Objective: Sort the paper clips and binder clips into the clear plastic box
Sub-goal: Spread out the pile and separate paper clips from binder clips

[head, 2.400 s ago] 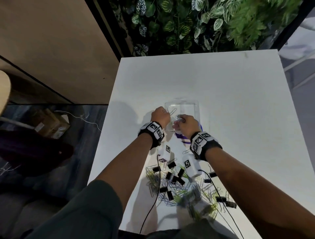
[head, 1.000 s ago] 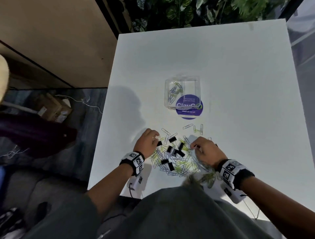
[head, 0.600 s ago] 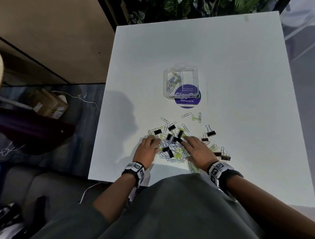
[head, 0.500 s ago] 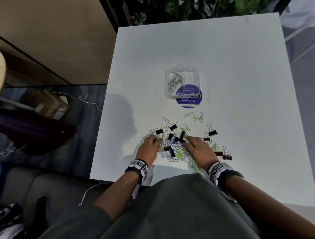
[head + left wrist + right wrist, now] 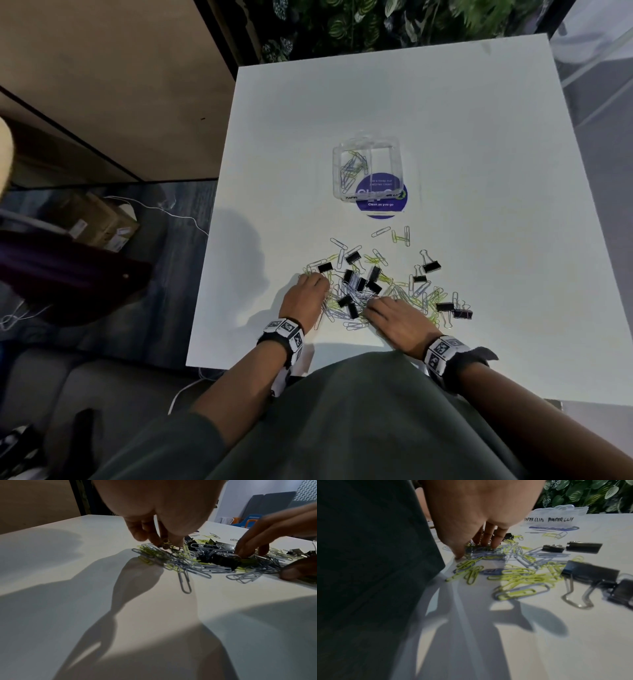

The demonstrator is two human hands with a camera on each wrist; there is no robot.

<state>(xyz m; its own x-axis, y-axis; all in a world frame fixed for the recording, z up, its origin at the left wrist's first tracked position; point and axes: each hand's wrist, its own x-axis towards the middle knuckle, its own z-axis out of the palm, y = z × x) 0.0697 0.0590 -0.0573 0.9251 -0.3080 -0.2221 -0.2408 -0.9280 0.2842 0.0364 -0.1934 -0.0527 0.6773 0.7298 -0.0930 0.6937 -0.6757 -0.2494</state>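
A clear plastic box (image 5: 394,161) with two compartments stands mid-table; its left compartment holds several paper clips (image 5: 352,168). In the right wrist view the box (image 5: 556,516) bears handwritten labels for paper clips and binder clips. A mixed pile of grey and yellow-green paper clips (image 5: 404,291) and black binder clips (image 5: 352,275) lies near the table's front edge. My left hand (image 5: 322,286) is at the pile's left side, and its fingertips (image 5: 154,540) pinch a yellow-green paper clip (image 5: 166,543). My right hand (image 5: 371,306) rests its straight fingers (image 5: 488,539) on the pile, thumb apart.
A round purple sticker (image 5: 380,205) lies partly under the box's front. A few stray paper clips (image 5: 399,234) and binder clips (image 5: 430,265) (image 5: 455,310) lie right of the pile. The white table's (image 5: 496,171) front edge is just behind my wrists. Foliage stands beyond the far edge.
Both hands came back from the box to the pile near the front edge. In the last half second the left fingers curled in on the clips and the right hand shifted slightly.
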